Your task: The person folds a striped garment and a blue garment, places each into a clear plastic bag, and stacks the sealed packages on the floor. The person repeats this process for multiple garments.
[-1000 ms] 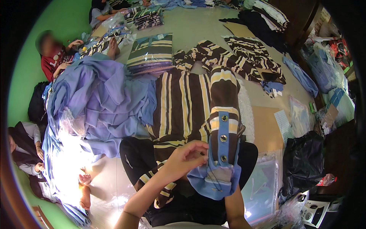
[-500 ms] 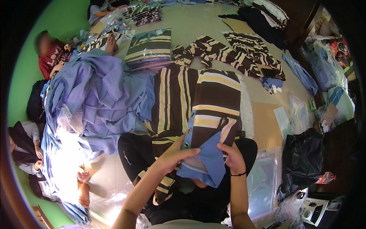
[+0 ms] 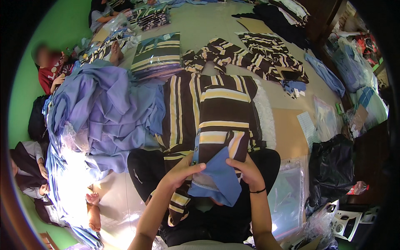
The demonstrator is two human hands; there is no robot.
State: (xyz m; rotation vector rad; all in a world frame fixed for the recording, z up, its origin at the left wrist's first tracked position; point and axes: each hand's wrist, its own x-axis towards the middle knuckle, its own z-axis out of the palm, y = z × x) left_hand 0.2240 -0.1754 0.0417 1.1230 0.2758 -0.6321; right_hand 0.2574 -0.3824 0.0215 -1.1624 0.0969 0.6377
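Since a second ago the striped polo shirt [image 3: 223,121] has come down from upright to lie flat on the floor, over the lap. Left hand [image 3: 183,171] and right hand [image 3: 246,168] both pinch its blue collar [image 3: 218,179] closed. The collar could crease unevenly if one grip slips. A heap of blue fabric [image 3: 108,112] crowds the left, clear bags [image 3: 287,200] the right.
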